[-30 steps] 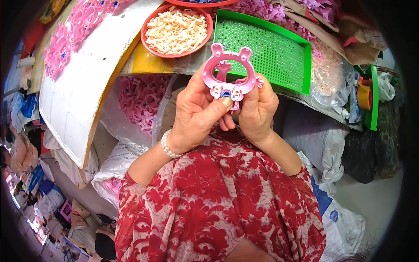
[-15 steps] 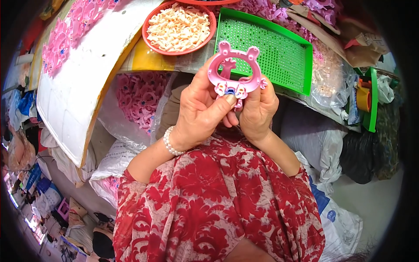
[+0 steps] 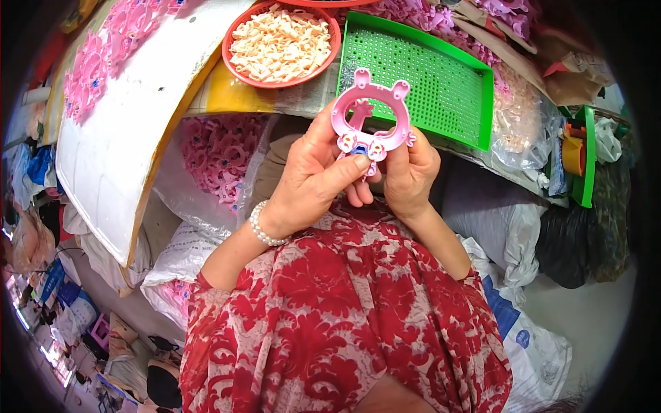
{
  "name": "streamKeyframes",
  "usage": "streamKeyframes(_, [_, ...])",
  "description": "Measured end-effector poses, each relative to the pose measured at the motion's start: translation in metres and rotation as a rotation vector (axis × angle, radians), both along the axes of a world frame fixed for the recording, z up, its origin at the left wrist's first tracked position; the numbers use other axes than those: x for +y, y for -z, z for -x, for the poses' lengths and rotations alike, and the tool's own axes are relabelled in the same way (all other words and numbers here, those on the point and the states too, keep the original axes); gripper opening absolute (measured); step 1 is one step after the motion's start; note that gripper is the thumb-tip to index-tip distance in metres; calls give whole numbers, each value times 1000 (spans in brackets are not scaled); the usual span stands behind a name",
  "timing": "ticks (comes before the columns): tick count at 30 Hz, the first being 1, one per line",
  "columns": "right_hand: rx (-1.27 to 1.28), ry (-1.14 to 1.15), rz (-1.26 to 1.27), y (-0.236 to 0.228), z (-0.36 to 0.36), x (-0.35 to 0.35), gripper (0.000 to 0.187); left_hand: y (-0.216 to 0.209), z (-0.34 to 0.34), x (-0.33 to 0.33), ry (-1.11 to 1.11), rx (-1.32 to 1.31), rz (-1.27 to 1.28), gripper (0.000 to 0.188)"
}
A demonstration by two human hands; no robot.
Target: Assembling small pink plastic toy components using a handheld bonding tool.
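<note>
A pink plastic toy part [image 3: 393, 144], ring-shaped with two ear-like knobs on top and little hand shapes, is held up between my hands over my lap. My left hand [image 3: 308, 177] grips its lower left, with the thumb pressed by a small blue piece [image 3: 359, 149] at the bottom. Around the lower right side close the fingers of my right hand [image 3: 411, 180], some of them hidden behind the part. A beaded bracelet circles my left wrist.
Beyond my hands stand a red bowl [image 3: 335, 51] of small cream pieces and a green perforated tray [image 3: 420, 76]. A white board [image 3: 103, 165] at left carries several pink parts [image 3: 103, 55]. Below the table edge, a clear bag [image 3: 177, 180] holds more. Grey sacks [image 3: 492, 220] sit at right.
The pink toy part has turned slightly clockwise, its right ear dropping a little. My right fingers have shifted slightly along its side; both hands keep their hold.
</note>
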State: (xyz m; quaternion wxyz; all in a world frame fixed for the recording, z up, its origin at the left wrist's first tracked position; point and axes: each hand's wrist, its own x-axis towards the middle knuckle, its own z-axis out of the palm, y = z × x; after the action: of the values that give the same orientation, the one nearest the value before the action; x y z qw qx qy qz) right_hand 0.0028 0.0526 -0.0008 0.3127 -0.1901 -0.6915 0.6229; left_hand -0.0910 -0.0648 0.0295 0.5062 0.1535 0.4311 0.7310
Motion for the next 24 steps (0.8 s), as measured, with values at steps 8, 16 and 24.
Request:
streamKeyframes(8, [20, 44, 28, -1, -1, -8, 24, 1, -2, 3, 14, -17, 5, 49])
streamKeyframes(16, [-1, 11, 290, -13, -3, -14, 24, 0, -2, 2, 32, 41, 10, 59])
streamKeyframes(24, [93, 72, -370, -4, -3, -10, 18, -10, 7, 1, 114, -349, -26, 49])
